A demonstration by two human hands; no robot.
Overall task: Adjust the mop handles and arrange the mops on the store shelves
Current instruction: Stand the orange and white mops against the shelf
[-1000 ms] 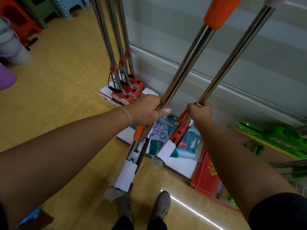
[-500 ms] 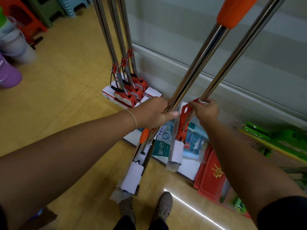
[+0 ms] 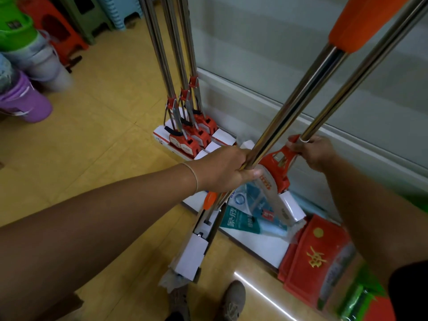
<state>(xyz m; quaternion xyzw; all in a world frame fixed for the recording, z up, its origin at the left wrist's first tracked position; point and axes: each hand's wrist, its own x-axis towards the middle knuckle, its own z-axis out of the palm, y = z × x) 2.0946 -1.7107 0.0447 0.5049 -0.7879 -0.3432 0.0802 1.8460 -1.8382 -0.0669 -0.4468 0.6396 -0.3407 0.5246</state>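
I hold two sponge mops with steel handles, one in each hand. My left hand grips the shaft of the left mop, which carries an orange sleeve high up; its white-wrapped head hangs near my feet. My right hand grips the right mop's shaft just above its red lever bracket, and its wrapped head points down towards the packets on the floor. Three more mops stand upright against the white wall panel, heads side by side.
Packets of goods lie on a white board by the wall, with a red box and green items to the right. Plastic buckets and stools stand at the far left on the yellow floor. My shoes show below.
The right mop has turned in my right hand, so its red bracket now faces me and its head has swung to the right. Both hands have kept their grip.
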